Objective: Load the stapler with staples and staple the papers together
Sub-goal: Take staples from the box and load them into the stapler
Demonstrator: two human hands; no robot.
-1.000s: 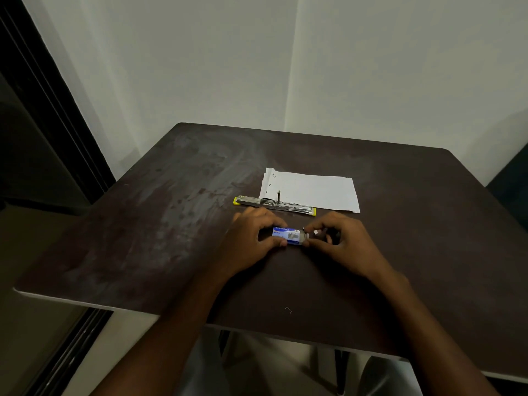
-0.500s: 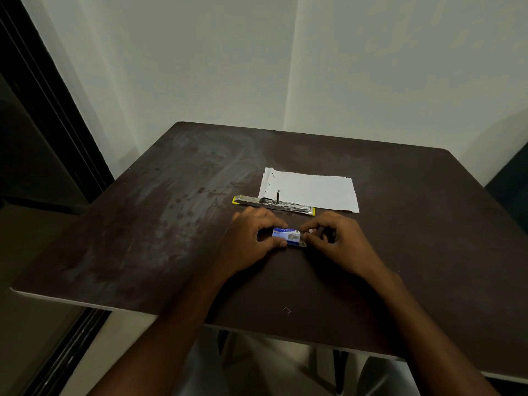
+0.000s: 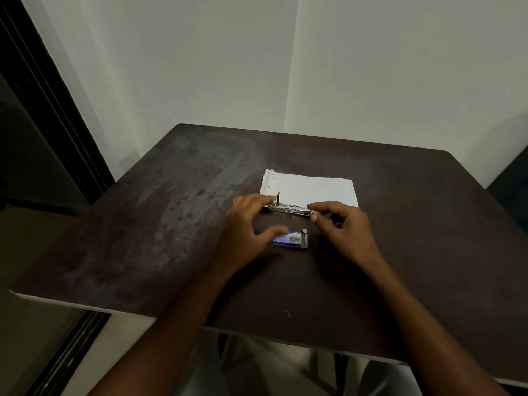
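Both forearms bare to the frame's lower edge, no sleeves, watch, bands or rings visible; left hand [image 3: 245,232] and right hand [image 3: 347,228] bare, ungloved, fingernails short; below the table edge, knees in light grey fabric, detail lost in dim light.

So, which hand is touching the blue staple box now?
The left hand: its thumb rests on the blue staple box. The right hand is apart from it, at the open stapler.
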